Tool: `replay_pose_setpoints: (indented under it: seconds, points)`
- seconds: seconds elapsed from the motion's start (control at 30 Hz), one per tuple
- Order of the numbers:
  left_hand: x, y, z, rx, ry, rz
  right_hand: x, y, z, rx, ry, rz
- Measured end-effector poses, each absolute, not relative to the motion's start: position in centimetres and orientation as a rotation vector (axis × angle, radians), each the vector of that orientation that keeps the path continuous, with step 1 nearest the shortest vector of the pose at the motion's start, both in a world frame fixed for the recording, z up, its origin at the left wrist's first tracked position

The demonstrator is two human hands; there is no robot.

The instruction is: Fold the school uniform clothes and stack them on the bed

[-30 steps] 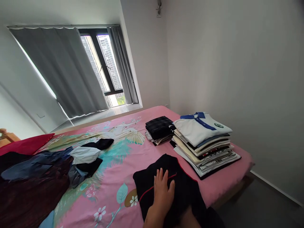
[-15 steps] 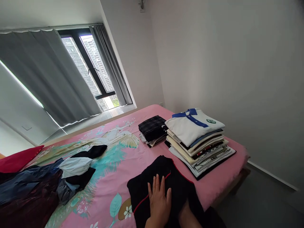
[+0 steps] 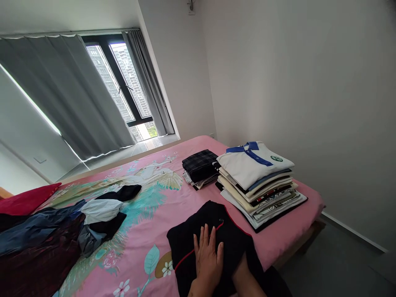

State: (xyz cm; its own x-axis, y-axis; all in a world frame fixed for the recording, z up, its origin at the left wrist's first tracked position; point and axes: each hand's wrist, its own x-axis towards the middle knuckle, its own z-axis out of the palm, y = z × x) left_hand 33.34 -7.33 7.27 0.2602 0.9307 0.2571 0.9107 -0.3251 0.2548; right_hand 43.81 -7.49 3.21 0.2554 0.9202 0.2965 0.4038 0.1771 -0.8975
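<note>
A black garment with red piping [image 3: 229,239], partly folded, lies at the near side of the bed. My left hand [image 3: 208,255] rests flat on its front, palm down, with the fingers stretched out. Beside it, my right hand [image 3: 244,270] reaches in under a fold of the same black cloth, so its fingers are hidden. Just beyond the garment stands a tall stack of folded shirts [image 3: 247,198], topped by a white polo shirt with a blue collar [image 3: 247,167].
A lower pile of folded dark checked clothes [image 3: 201,163] sits left of the stack. Loose, crumpled clothes [image 3: 55,243] and a red cloth [image 3: 27,200] lie on the left of the pink patterned bedspread [image 3: 154,222]. The bed's right edge drops to a grey floor [image 3: 340,260].
The view has shifted slightly. My left hand stays flat on the black garment, and my right hand is still under the cloth.
</note>
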Motion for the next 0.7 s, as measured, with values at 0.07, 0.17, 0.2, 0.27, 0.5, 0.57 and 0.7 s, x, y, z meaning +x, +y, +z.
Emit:
replay_pose_setpoints:
  seconds: [0.07, 0.17, 0.2, 0.27, 0.5, 0.57, 0.7]
  points:
    - [33.4, -7.4, 7.3, 2.443, 1.793, 0.544, 44.8, -7.5, 3.7, -1.336, -1.256, 0.713]
    - [33.5, -7.5, 7.3, 2.431, 1.803, 0.506, 47.4, -7.8, 4.8, -1.121, -0.936, 1.07]
    - [33.6, -7.5, 7.2, 2.428, 1.807, 0.49, 48.5, -7.9, 5.2, -1.057, -0.806, 1.177]
    - [33.8, -7.5, 7.0, 2.425, 1.813, 0.456, 50.6, -8.4, 6.0, -0.995, -0.589, 1.26]
    - [33.6, -7.8, 8.4, 2.43, 1.788, 0.338, 52.6, -10.1, 10.4, -1.099, -0.669, 1.067]
    - [32.8, -8.5, 9.4, 2.469, 1.782, 0.347, 51.2, -9.8, 11.8, -1.156, -0.895, 1.035]
    - [30.6, -10.3, 10.1, 2.554, 1.809, 0.375, 47.1, -7.7, 13.4, -1.195, -1.397, 0.926]
